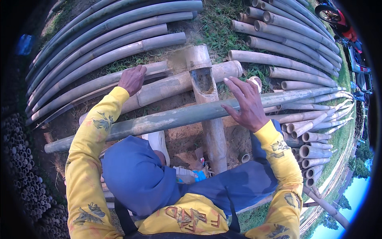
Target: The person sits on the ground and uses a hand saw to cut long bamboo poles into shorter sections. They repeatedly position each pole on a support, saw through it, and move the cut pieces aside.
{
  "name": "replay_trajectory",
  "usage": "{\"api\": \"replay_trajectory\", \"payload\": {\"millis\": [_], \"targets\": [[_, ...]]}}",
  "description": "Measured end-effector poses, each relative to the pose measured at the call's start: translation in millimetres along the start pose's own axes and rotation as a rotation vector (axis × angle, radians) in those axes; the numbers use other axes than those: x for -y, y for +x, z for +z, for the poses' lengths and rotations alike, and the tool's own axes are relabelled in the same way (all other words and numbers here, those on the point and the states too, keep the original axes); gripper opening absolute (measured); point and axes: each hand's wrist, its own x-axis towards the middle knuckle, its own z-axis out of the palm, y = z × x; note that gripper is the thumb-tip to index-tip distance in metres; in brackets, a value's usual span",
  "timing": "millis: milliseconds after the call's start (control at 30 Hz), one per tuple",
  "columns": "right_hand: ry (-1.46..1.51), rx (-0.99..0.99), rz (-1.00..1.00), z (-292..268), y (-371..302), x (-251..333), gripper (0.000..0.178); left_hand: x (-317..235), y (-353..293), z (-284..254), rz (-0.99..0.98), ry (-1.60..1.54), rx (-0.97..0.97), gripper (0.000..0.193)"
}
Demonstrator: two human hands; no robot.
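Observation:
My left hand (pixel 133 79) is closed in a fist beside a split bamboo strip (pixel 89 93); what its fingers hold is hidden. My right hand (pixel 248 101) is open, fingers spread, over a long grey-green bamboo pole (pixel 171 117) that crosses in front of me. Whether its thumb touches the pole I cannot tell. Between my hands, a thick bamboo piece with a cut-out notch (pixel 205 85) meets another thick bamboo (pixel 163 92) lying slantwise. A brownish blur (pixel 178 59) near the notch's upper left is too smeared to name. My bent knees wear dark blue trousers (pixel 139 175).
Rows of bamboo poles lie on the ground at far left (pixel 131 22) and far right (pixel 294 34). More cut ends (pixel 314 151) stick out on the right. A stack of bamboo (pixel 30 163) stands at left. A red motorcycle (pixel 346 26) is at top right.

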Motion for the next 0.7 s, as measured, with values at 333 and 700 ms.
{"api": "replay_trajectory", "payload": {"millis": [333,700], "targets": [[0.067,0.057,-0.1,44.0,130.9,91.1,0.02,-50.3,-66.1,-147.3,0.125,-0.096,-0.261,0.043],[-0.011,-0.09,0.061,-39.0,-27.1,-41.5,0.017,105.7,-230.3,-170.1,-0.476,-0.022,0.264,0.067]]}}
